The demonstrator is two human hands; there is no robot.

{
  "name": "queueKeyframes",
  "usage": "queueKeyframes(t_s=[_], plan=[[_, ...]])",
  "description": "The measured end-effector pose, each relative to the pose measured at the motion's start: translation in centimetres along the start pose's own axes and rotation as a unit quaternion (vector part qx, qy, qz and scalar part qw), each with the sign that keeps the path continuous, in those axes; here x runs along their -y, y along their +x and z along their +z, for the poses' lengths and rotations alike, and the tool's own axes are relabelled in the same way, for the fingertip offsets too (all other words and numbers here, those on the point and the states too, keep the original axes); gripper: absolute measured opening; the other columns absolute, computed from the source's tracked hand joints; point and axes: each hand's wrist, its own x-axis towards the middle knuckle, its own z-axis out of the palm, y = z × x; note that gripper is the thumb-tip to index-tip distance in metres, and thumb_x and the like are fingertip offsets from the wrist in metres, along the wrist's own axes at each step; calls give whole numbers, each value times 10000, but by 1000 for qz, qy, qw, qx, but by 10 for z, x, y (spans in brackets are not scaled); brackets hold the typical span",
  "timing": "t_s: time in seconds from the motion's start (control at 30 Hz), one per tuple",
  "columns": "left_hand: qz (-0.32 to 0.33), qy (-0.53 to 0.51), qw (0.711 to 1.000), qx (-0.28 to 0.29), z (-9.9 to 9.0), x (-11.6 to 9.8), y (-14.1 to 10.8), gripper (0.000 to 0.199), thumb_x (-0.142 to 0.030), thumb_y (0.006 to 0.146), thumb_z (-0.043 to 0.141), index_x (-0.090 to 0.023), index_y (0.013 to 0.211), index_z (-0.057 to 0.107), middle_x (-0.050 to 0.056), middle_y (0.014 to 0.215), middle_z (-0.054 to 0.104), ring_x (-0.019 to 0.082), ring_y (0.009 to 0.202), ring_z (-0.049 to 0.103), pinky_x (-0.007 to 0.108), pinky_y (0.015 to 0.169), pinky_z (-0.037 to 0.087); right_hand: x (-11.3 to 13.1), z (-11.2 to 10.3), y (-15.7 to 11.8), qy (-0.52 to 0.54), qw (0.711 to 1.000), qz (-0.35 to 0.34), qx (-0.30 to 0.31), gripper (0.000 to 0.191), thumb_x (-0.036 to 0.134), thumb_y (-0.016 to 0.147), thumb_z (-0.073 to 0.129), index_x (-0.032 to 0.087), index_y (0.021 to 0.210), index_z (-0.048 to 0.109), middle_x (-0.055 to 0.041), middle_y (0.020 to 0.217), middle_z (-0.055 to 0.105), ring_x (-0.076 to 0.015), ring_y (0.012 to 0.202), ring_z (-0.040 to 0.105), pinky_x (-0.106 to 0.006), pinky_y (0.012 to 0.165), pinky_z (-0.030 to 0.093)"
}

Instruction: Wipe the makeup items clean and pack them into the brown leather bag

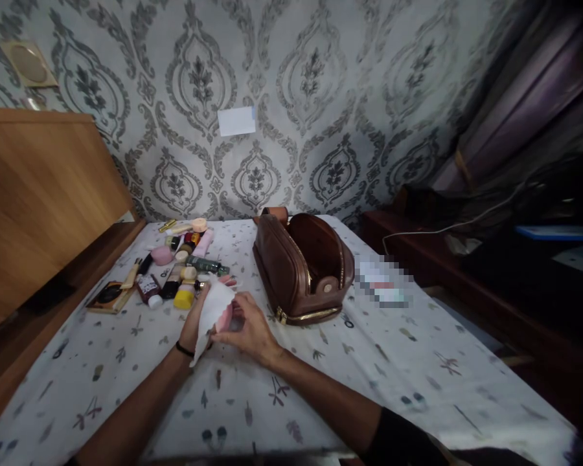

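A white tissue-like cloth [216,304] with a wavy edge drapes over my left hand [194,323], which is closed around it and mostly hidden behind it. Something pink [224,320] shows at the cloth's lower right edge; I cannot make out what it is. From the right, my right hand [250,330] pinches at this edge with thumb and fingers. Close beyond my hands lie a yellow-based jar [184,297], a dark green tube [204,264] and a dark red bottle with a white cap [148,289]. To their right stands a brown leather toiletry bag [282,278], its zipped top gaping.
More cosmetics, including a pink round container [162,255] and a compact [107,296], cover the left rear of the patterned tablecloth [311,395]. A blurred-out packet [383,283] lies right of the bag. A wooden panel [43,207] rises at left; a white cable [427,232] runs at right.
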Motion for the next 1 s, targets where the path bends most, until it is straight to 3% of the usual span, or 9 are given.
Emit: queueKeyframes(t_s=[0.1, 0.23, 0.33, 0.4, 0.5, 0.63, 0.77, 1.0], plan=[[-24, -25, 999, 13, 5, 4, -2, 588, -609, 778, 640, -142, 1135, 663, 102, 1118, 720, 265, 1133, 627, 373, 1004, 487, 3, -5, 3, -32, 998, -8, -53, 665, 245, 624, 817, 245, 1240, 567, -72, 1142, 567, -248, 1043, 561, -382, 910, 489], [-61, -5, 998, 33, 9, 8, -8, 645, -678, 735, 641, -129, 1070, 696, 98, 1013, 738, 288, 1032, 662, 351, 873, 545, 2, -13, 4, -109, 987, -29, -113, 695, 157, 625, 736, 230, 1281, 520, -87, 1179, 558, -278, 1126, 520, -437, 1017, 413], [-31, 58, 997, 33, 8, 13, -12, 602, -532, 643, 806, -137, 1080, 684, 52, 909, 736, 232, 884, 680, 277, 746, 543, 0, -14, 2, -143, 979, -54, -133, 640, 175, 684, 681, 220, 1296, 499, -115, 1217, 550, -293, 1173, 496, -459, 1051, 375], [-11, 87, 996, 29, 6, 16, -12, 597, -433, 606, 857, -148, 1094, 663, 36, 886, 726, 181, 790, 668, 248, 682, 521, 0, -13, 0, -142, 979, -71, -125, 610, 186, 723, 655, 213, 1311, 491, -135, 1238, 549, -298, 1176, 504, -467, 1047, 379], [12, 105, 994, 12, 2, 17, -9, 533, -421, 639, 832, -151, 1063, 655, 33, 842, 709, 158, 712, 644, 254, 641, 503, 2, -10, -2, -123, 983, -101, -89, 645, 188, 736, 651, 216, 1352, 464, -146, 1304, 525, -302, 1224, 484, -472, 1076, 360], [55, 120, 991, -6, -1, 14, -6, 514, -423, 671, 809, -172, 1089, 646, 41, 929, 708, 175, 829, 651, 268, 740, 512, 7, -9, -2, -115, 986, -109, -46, 735, 205, 728, 666, 210, 1411, 393, -150, 1367, 475, -298, 1266, 453, -467, 1093, 355], [46, 153, 987, 1, -6, 14, -5, 493, -499, 728, 746, -152, 1066, 654, 36, 866, 704, 168, 787, 641, 255, 725, 502, 8, -12, 0, -103, 989, -91, -59, 723, 239, 723, 688, 197, 1388, 407, -144, 1291, 504, -290, 1205, 498, -453, 1047, 404], [65, 211, 974, -60, -19, 17, -4, 505, -554, 773, 665, -168, 1098, 656, 40, 848, 713, 227, 884, 663, 291, 786, 515, 11, -15, 2, -136, 985, -94, -55, 657, 224, 738, 697, 219, 1340, 434, -123, 1217, 526, -272, 1151, 521, -428, 1004, 438]])
